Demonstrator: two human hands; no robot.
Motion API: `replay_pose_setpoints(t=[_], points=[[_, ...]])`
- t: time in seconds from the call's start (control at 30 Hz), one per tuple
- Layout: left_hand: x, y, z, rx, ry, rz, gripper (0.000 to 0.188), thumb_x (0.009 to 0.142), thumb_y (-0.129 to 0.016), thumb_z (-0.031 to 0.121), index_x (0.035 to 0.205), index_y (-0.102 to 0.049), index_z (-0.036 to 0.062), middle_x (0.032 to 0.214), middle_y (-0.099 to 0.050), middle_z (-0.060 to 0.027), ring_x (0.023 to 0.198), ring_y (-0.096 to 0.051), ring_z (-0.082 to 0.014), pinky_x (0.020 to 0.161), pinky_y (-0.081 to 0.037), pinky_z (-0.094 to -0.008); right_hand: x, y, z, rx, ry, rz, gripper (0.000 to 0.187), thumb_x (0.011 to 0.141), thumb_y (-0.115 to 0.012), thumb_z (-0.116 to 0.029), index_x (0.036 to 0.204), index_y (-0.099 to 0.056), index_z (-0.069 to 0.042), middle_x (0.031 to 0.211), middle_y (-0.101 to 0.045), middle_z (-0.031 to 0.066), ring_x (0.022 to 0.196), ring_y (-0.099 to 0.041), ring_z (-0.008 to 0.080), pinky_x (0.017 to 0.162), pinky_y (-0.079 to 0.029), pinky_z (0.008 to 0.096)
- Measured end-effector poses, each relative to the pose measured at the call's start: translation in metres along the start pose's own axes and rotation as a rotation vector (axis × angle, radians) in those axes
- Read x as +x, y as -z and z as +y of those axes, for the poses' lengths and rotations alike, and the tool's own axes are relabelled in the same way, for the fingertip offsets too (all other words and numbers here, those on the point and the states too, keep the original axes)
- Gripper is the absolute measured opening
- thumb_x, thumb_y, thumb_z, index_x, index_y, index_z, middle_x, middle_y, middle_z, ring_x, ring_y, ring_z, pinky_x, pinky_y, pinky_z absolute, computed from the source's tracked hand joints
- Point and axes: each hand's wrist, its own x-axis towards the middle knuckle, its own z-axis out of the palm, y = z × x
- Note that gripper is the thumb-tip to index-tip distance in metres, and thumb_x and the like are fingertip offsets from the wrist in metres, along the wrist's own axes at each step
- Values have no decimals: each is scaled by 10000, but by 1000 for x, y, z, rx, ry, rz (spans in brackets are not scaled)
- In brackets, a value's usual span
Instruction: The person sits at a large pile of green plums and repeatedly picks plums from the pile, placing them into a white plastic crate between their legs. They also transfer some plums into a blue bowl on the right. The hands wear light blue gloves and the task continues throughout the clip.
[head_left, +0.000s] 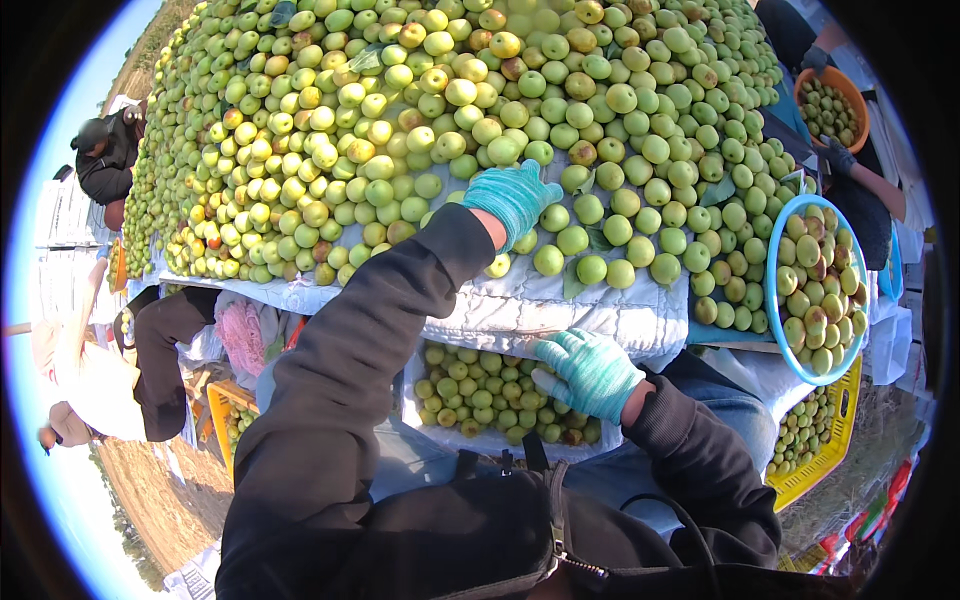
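Green fruit (461,92) could roll off the quilted cloth (560,312) if nudged; left hand (513,203) reaching in, grip hidden, cannot tell; right hand (592,376) loosely open.

Bright sunlight; lower-left sky (75,515) washed out; edges bowed, corners black.

The fruit (461,92) looks glossy, the cloth (560,308) matt.

1. My gloved hands: two, left hand (512,204) and right hand (592,377).
2. Green fruit (380,192): too many for me to count.
3. Yellow crates (838,455): I see two.
4. Orange tubs (862,108): two.
5. Other people (105,172): at least three.
6. Blue tubs (773,285): at least one.
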Motion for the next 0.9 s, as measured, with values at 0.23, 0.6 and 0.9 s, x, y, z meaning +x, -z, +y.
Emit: replay_pose_setpoints(t=[0.23, 0.6, 0.9], points=[[-25, -10, -20, -577, 388, 725, 244, 812, -642, 153, 1025, -550, 77, 1020, -527, -148, 910, -576, -335, 795, -506, -421, -5, 13, 10, -75, -42, 6, 353, 881, -570, -315, 1129, -573, -64, 1030, -625, 157, 935, -617, 325, 788, -504, 423], [27, 6, 43, -772, 25, 542, 404, 848, -577, 156, 1241, -534, 74, 1265, -529, -156, 1126, -544, -322, 971, -453, -395, 0, 17, 14, 42, -85, 74, 353, 876, -584, -263, 1161, -564, -55, 1039, -612, 167, 929, -609, 344, 791, -495, 434], [78, 55, -79, 291, 453, 149, 371, 863, -574, 149, 1232, -534, 160, 1184, -495, -190, 1029, -607, -371, 791, -532, -476, 1, 16, 14, 3, -83, 126, 295, 864, -608, -243, 1100, -593, -67, 970, -621, 145, 882, -615, 326, 751, -501, 428]])
